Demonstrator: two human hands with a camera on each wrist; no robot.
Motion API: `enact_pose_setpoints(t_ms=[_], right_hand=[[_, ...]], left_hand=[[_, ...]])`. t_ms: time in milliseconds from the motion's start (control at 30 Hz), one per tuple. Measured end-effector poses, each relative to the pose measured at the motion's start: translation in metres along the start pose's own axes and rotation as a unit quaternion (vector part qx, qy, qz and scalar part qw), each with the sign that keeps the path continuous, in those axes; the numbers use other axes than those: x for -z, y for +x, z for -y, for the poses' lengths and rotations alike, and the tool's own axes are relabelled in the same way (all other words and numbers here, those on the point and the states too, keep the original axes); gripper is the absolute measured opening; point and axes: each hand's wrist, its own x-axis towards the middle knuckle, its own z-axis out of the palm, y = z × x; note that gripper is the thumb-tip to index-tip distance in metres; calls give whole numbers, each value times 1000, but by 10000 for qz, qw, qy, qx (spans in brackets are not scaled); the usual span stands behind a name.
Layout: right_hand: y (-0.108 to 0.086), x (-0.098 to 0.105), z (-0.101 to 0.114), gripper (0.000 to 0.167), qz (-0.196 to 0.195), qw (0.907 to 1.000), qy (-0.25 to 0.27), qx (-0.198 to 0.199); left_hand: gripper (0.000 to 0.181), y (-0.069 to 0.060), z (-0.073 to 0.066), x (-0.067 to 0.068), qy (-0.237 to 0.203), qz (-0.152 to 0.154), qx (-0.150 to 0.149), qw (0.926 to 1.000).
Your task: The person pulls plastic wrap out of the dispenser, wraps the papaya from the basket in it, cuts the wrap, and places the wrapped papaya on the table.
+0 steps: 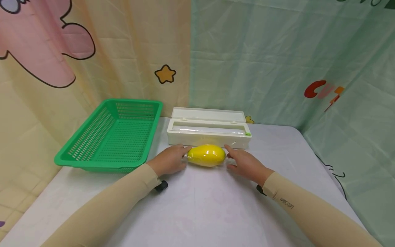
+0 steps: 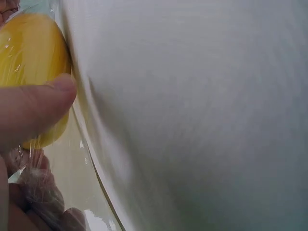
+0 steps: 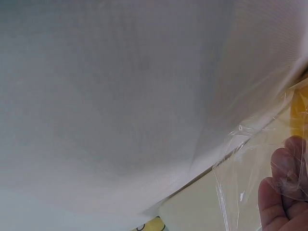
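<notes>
A yellow mango-like fruit [image 1: 206,155], wrapped in clear cling film [image 3: 240,144], lies on the table between both hands. At its left end is my left hand [image 1: 171,159]; in the left wrist view the thumb [image 2: 36,103] lies against the fruit while curled fingers hold gathered film below it. My right hand [image 1: 247,164] is at the right end, its curled fingers [image 3: 281,168] gripping film in the right wrist view. Just behind the fruit stands a white cling film dispenser [image 1: 210,139] with its lid raised and a roll inside. Its front is partly hidden by the fruit.
A green plastic basket [image 1: 149,151] with slotted sides stands on the left of the table, close to the left forearm. The white-covered table [image 1: 222,212] meets a printed curtain [image 1: 247,68] behind and at the right.
</notes>
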Motion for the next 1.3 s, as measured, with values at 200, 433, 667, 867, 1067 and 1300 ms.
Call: enact_pose_setpoints(t_ms=[200, 433, 667, 867, 1067, 1300], right_hand=[[3, 0, 0, 83, 97, 9983, 503, -263], [6, 2, 0, 90, 147, 9935, 999, -523], [14, 2, -3, 74, -136, 9963, 761, -388], [18, 4, -6, 54, -653, 9966, 495, 121], [24, 5, -8, 51, -866, 9942, 556, 324], [30, 8, -10, 53, -773, 9939, 785, 94]], left_hand=[[69, 4, -3, -2, -284, -129, 103, 9995], [59, 9, 0, -2, -600, -191, 268, 9977], [58, 14, 4, -1, -1061, 8, 362, 9937], [56, 19, 6, 1, -1321, 10, 465, 9901], [55, 22, 6, 4, -1571, 33, 649, 9854], [59, 21, 3, 7, -1333, -97, 864, 9872]])
